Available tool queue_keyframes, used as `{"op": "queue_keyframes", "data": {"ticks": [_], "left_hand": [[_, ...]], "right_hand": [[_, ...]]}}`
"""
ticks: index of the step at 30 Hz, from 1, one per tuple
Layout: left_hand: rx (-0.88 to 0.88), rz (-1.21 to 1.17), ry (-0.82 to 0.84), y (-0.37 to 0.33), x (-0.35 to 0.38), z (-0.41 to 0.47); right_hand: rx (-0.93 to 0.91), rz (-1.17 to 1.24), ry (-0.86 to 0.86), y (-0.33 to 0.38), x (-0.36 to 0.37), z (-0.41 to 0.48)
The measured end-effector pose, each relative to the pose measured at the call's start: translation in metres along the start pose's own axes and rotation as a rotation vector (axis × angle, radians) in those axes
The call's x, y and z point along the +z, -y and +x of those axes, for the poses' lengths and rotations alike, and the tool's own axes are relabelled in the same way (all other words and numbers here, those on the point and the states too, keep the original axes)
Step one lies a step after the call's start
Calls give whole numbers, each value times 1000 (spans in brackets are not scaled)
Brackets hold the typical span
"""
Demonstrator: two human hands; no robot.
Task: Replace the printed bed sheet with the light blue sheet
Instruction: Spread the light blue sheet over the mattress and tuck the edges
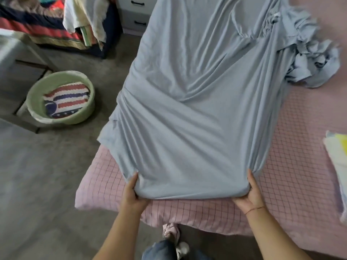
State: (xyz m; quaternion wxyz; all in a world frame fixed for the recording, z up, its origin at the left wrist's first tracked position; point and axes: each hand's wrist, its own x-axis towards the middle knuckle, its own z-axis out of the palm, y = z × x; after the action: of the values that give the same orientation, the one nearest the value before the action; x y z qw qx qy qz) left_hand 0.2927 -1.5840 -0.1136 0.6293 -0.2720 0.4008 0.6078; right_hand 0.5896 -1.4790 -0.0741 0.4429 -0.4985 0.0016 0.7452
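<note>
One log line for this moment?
left hand: grips blue sheet edge; right hand: grips same edge; pink bed: partly covered; sheet bunched far right

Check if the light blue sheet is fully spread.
Partly: the light blue sheet lies bunched at right, and pink checked bedding shows around it.

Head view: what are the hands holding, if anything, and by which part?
The light blue sheet, by its near edge: the left hand grips one end of that edge, the right hand the other.

Left grip (132, 190) and right grip (251, 192) apart, palms inward, apparently curled.
</note>
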Motion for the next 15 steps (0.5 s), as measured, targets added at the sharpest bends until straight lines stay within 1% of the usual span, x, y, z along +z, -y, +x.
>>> {"op": "queue_keyframes", "data": {"ticks": [4, 8, 11, 13, 15], "left_hand": [[52, -51, -65, 5, -18, -20], [163, -137, -52, -4, -38, -42], [231, -195, -48, -16, -51, -52], [272, -277, -34, -27, -59, -57], [313, -329, -3, -39, -67, -61]], "right_hand": [[-44, 37, 95, 1, 6, -13], [-71, 61, 170, 1, 16, -27], [-62, -5, 136, -6, 16, -29], [-44, -14, 119, -15, 10, -31], [-44, -1, 30, -22, 2, -35]]}}
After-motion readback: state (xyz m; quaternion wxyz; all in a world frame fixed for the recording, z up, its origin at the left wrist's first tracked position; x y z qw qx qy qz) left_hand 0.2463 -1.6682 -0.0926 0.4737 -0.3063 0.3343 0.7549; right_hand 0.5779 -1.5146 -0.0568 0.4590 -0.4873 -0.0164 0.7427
